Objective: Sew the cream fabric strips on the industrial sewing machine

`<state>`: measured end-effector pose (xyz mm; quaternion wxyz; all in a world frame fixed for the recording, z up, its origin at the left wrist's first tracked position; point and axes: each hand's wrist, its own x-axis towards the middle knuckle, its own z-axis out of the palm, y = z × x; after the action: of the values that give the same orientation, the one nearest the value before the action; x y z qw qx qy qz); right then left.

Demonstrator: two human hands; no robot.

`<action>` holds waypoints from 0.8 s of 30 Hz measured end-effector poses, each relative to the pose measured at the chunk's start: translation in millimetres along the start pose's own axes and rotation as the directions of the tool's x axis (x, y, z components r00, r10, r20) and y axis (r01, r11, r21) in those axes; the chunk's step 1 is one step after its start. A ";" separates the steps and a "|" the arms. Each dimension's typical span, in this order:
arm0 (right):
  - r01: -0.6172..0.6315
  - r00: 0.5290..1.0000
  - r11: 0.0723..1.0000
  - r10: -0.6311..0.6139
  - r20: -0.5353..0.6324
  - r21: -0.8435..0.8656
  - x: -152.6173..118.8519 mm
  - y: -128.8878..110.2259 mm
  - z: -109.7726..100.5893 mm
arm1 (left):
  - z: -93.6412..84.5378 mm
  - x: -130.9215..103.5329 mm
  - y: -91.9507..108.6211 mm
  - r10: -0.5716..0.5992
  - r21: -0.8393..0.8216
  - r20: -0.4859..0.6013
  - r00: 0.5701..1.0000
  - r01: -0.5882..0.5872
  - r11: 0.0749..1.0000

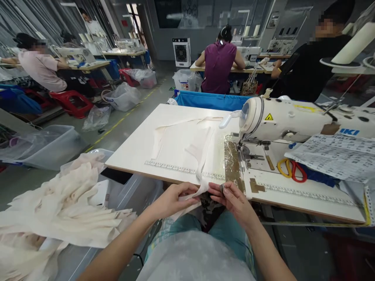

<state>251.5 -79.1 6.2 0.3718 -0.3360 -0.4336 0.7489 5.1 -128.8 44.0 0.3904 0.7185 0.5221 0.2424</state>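
Note:
My left hand (172,200) is closed on the edge of a thin white fabric piece (202,173), just off the front edge of the sewing table (131,136). The fabric trails up over the tabletop, pale against the white surface. To its right, my right hand (236,201) pinches a small dark object (222,189) between thumb and fingers; its kind is too small to tell. The fingertips of that hand sit beside the fabric edge, and I cannot tell if they grip it. The sewing machine (263,119) stands beyond my right hand.
Scissors (293,170) with yellow and red handles lie right of the needle area, near a printed sheet (336,156). Cream fabric pieces (67,199) are heaped at the left. A blue cloth bin (211,100) is behind the table. Several people work at other machines.

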 end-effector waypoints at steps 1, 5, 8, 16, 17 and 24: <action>-0.033 0.999 0.999 0.032 0.031 0.008 -1.7 3.5 5.8 | -1.8 -13.5 3.8 0.020 -0.053 0.062 0.998 -0.016 0.998; -0.136 0.981 0.990 0.130 0.146 0.036 9.0 17.7 38.9 | -0.8 -52.2 8.1 0.125 -0.051 0.266 0.956 -0.115 0.992; -0.118 0.986 0.988 0.105 0.131 0.097 23.2 21.4 59.3 | 4.4 -67.7 -5.2 0.089 0.004 0.377 0.922 -0.098 0.995; 0.213 0.935 0.977 -0.198 -0.295 0.020 -16.9 27.3 4.4 | -23.5 -79.9 -90.2 -0.398 0.105 0.208 0.893 0.384 0.917; 0.184 0.929 0.982 -0.158 -0.335 0.047 -25.5 35.6 -4.3 | -27.8 -75.9 -101.5 -0.391 0.084 0.276 0.878 0.383 0.920; -0.073 0.839 0.993 0.112 -0.533 0.094 -29.3 122.8 -33.3 | -29.7 -29.8 -177.1 -0.409 0.106 0.545 0.732 0.424 0.899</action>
<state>261.0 -133.3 -112.2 0.4531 -0.5394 -0.2690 0.6568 -126.7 -121.1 -81.3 0.5782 0.6167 0.5305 -0.0633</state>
